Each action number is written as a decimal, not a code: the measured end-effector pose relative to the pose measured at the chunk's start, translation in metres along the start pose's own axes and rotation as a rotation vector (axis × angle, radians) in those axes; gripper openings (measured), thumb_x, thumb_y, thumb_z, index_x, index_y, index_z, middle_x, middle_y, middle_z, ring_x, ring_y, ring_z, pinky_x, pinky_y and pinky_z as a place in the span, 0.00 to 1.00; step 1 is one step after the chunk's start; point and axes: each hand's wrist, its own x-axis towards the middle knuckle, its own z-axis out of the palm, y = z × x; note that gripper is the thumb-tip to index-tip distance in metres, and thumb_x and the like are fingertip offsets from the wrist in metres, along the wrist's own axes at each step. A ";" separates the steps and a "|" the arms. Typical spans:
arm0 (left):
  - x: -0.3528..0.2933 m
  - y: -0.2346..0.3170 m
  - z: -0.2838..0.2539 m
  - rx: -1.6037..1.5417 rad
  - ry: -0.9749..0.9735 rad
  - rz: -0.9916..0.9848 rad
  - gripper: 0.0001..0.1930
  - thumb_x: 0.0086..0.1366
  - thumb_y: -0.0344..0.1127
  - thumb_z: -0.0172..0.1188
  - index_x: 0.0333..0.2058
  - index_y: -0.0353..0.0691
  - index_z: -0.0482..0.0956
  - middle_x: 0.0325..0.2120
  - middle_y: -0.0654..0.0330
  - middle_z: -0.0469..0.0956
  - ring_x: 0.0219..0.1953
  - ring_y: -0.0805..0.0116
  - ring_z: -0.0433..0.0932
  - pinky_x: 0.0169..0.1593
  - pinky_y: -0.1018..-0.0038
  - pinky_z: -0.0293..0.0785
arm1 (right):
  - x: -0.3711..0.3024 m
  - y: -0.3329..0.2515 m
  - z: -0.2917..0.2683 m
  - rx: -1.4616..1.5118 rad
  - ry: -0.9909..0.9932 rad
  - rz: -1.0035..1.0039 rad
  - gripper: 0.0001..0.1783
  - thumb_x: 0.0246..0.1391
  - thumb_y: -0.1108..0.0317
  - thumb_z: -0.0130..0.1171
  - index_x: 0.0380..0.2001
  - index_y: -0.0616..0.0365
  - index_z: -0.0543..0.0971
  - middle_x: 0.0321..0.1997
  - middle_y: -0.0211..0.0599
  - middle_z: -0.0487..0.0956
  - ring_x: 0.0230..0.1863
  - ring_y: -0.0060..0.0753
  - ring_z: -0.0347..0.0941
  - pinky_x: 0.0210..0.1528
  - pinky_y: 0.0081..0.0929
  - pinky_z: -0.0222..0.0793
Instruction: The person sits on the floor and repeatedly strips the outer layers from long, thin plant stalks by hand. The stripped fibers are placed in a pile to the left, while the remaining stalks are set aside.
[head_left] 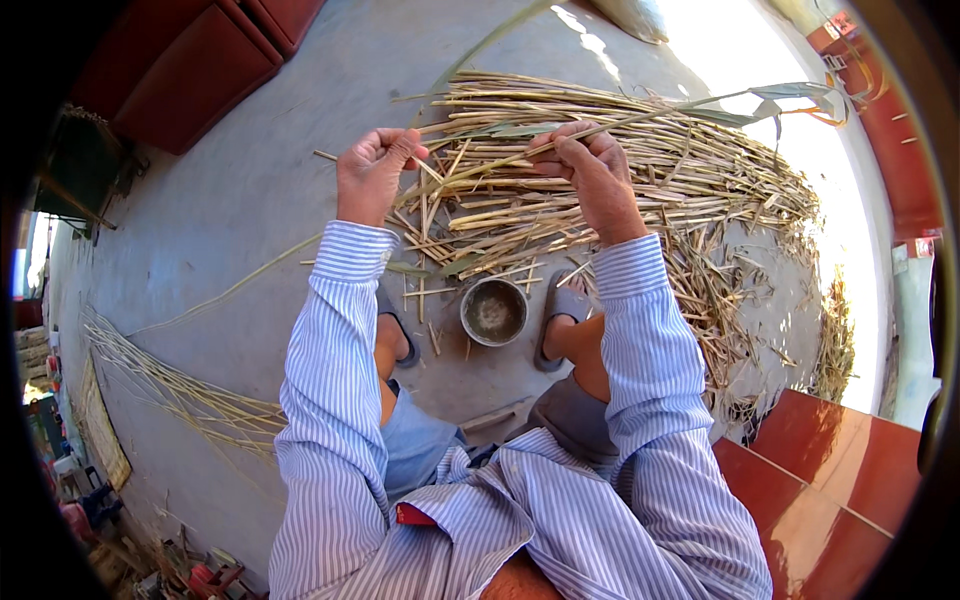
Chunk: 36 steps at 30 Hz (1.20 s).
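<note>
In my right hand, closed fingers grip a long leafy reed stalk, whose green leaves reach off to the far right. Leftward from that hand the stalk runs down toward my left wrist. My left hand is pinched shut, level with the right one; a short pale strip shows at its fingertips. Whether this strip joins the stalk I cannot tell. Beneath and beyond both hands lies a wide pile of dry cut reed stalks. Between my sandalled feet stands a round bowl, its inside greyish.
Several thin, long stalks lie fanned on the grey floor at the left. A dark red sofa-like piece stands at the far left. Red tiles are at the near right. Loose husks litter the floor beside the pile.
</note>
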 end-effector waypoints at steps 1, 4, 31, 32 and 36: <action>0.007 -0.004 -0.015 -0.015 0.068 -0.021 0.14 0.61 0.39 0.66 0.35 0.32 0.77 0.26 0.60 0.81 0.26 0.78 0.74 0.31 0.84 0.71 | 0.000 0.001 -0.003 0.017 0.004 0.001 0.04 0.60 0.71 0.51 0.36 0.60 0.73 0.39 0.42 0.80 0.40 0.31 0.79 0.44 0.27 0.79; 0.026 -0.011 -0.063 0.110 0.235 0.001 0.16 0.60 0.42 0.66 0.36 0.33 0.78 0.26 0.61 0.80 0.25 0.78 0.73 0.30 0.81 0.70 | 0.000 -0.001 -0.009 -0.020 0.056 -0.014 0.05 0.61 0.70 0.50 0.37 0.60 0.73 0.39 0.43 0.80 0.39 0.31 0.79 0.44 0.25 0.79; 0.015 0.001 -0.064 0.963 0.358 0.565 0.18 0.59 0.47 0.65 0.36 0.35 0.78 0.30 0.55 0.81 0.34 0.62 0.78 0.42 0.67 0.72 | 0.004 -0.001 -0.014 0.078 0.184 -0.046 0.06 0.62 0.71 0.51 0.38 0.61 0.73 0.38 0.43 0.80 0.39 0.33 0.80 0.41 0.23 0.80; 0.011 0.006 -0.055 1.091 0.342 0.685 0.20 0.59 0.49 0.64 0.36 0.36 0.78 0.30 0.55 0.81 0.35 0.60 0.78 0.44 0.65 0.71 | 0.005 -0.001 -0.018 0.108 0.205 -0.045 0.06 0.62 0.71 0.51 0.38 0.62 0.73 0.38 0.43 0.80 0.39 0.33 0.80 0.41 0.23 0.80; -0.002 0.020 -0.020 1.033 -0.161 0.668 0.14 0.57 0.46 0.64 0.32 0.41 0.81 0.27 0.60 0.80 0.31 0.63 0.76 0.38 0.66 0.66 | 0.010 0.005 -0.032 0.219 0.272 -0.029 0.06 0.62 0.72 0.51 0.39 0.63 0.74 0.37 0.43 0.80 0.38 0.35 0.80 0.38 0.23 0.81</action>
